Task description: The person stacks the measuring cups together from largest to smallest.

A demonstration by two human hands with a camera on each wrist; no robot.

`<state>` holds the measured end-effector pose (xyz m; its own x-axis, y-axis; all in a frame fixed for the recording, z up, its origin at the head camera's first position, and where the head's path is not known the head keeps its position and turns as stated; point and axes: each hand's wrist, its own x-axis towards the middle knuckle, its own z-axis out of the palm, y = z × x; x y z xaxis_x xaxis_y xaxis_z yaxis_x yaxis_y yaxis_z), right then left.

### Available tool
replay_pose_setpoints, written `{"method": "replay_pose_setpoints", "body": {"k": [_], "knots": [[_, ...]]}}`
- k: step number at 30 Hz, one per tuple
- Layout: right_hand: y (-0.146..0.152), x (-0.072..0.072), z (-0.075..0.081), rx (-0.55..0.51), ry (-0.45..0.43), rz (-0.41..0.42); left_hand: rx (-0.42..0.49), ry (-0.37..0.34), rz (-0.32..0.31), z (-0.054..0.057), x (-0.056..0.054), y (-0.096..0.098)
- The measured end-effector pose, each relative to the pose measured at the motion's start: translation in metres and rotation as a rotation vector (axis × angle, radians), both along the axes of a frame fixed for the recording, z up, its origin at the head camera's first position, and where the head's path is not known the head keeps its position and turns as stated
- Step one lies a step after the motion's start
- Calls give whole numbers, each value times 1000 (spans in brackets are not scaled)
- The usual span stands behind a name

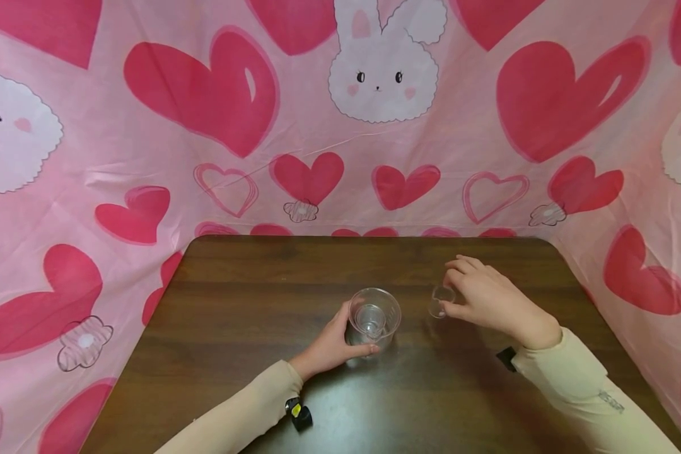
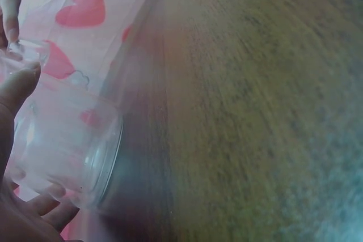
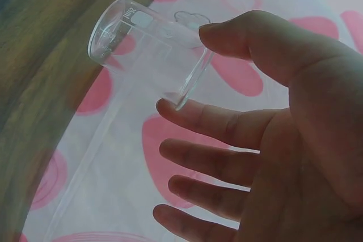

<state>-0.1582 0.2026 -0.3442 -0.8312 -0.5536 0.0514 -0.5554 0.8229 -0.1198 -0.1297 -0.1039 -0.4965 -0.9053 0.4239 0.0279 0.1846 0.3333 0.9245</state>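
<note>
My left hand (image 1: 336, 342) grips a clear beaker (image 1: 396, 325) around its side, thumb towards me. Within its wall a smaller round clear outline (image 1: 370, 320) shows. In the left wrist view, the beaker (image 2: 68, 134) stands with its base right at the tabletop and my fingers curve about it. To the right, my right hand (image 1: 488, 299) pinches a smaller clear beaker (image 1: 439, 302) at its rim between thumb and index finger. White print reading 25ml marks this small beaker (image 3: 150, 49) in the right wrist view; the other three fingers are spread away from it.
Both beakers are over a dark brown wooden table (image 1: 250, 284). A pink cloth (image 1: 318, 139) with hearts and rabbit faces hangs behind it and along both sides. Black wrist gear (image 1: 299, 414) sits at my left cuff.
</note>
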Motion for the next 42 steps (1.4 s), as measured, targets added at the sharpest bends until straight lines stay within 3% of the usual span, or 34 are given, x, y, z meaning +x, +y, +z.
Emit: {"method": "replay_pose_setpoints", "body": {"k": [13,32,42], "knots": [[-14,-2,11,-23,53,79,-10,-2,-11,-1,-2,-2],[-42,-2,26,-30,48,146,-17,-17,-9,0,0,0],[-56,-6,24,-40,40,193,-23,-6,-11,-3,-3,1]]}}
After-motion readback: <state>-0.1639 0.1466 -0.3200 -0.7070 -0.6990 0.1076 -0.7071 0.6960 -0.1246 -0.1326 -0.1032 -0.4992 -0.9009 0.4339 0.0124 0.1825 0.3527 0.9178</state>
